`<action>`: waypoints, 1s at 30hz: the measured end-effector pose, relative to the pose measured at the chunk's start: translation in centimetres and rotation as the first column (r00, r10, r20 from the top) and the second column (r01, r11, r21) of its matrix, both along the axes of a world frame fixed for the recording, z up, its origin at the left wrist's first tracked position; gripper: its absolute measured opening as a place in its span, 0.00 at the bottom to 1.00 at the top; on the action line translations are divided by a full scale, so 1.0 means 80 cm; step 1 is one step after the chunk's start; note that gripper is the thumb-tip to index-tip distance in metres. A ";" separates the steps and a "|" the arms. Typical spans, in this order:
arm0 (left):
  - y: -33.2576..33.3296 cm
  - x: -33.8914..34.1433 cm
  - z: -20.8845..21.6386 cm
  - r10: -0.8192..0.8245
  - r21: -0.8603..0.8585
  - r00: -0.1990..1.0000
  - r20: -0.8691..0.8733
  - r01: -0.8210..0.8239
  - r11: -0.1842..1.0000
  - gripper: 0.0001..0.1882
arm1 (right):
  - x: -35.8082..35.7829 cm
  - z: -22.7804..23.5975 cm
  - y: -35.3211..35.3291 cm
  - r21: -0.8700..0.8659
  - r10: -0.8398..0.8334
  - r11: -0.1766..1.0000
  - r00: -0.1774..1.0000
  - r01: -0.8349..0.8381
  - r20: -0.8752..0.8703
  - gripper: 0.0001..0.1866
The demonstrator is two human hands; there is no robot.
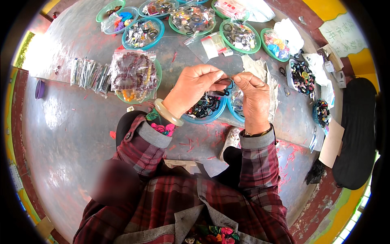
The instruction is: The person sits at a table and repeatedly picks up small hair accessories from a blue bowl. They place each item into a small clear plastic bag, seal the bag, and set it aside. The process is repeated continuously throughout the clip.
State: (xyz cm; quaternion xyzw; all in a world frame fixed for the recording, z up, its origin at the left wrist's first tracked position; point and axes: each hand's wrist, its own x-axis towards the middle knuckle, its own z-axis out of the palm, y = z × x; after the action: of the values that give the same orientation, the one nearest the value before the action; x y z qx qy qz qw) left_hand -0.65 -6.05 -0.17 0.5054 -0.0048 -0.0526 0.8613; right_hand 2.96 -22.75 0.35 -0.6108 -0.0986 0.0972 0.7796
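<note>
My left hand (194, 86), with a pale bangle (167, 112) at its wrist, pinches a thin dark cord loop (228, 88). Close beside it, my right hand (252, 95) has its thumb and forefinger pressed together on the same loop. The fingers partly hide the cord, and its exact kind is hard to make out. Right below the hands stands a blue basin (205, 120) full of black looped bands. A second blue basin (235, 116), with plastic-wrapped pieces in it, is partly covered by my right hand.
Farther off stand several basins of small goods, among them a blue one (161, 40) and a green one (258, 48). At left are bagged beads (132, 71) and a row of slim packets (89, 75). A tray of dark bands (301, 79) and cardboard (331, 144) lie at right.
</note>
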 end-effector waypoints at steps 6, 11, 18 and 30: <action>0.002 0.000 0.002 0.007 0.014 1.000 0.023 -0.008 1.000 0.11 | 0.000 0.006 -0.002 -0.029 -0.016 0.999 1.000 0.016 -0.021 0.03; 0.000 -0.003 0.003 0.032 -0.039 0.999 -0.030 -0.033 0.999 0.11 | 0.000 0.005 0.000 -0.021 -0.027 0.999 0.999 0.026 -0.045 0.03; 0.004 -0.001 0.003 -0.021 0.284 1.000 -0.011 0.023 0.959 0.08 | -0.004 0.003 0.002 -0.193 0.050 0.981 0.995 -0.033 0.088 0.02; 0.008 0.001 0.007 0.010 0.436 1.000 0.007 -0.012 0.900 0.09 | -0.007 0.004 0.005 -0.194 0.010 0.981 0.996 0.007 0.087 0.02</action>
State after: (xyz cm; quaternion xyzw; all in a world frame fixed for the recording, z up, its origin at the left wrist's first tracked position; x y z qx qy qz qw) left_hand -0.60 -5.38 0.39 0.6854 0.0081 -0.0465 0.7266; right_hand 2.43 -22.38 0.70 -0.6874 -0.1229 0.0801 0.7113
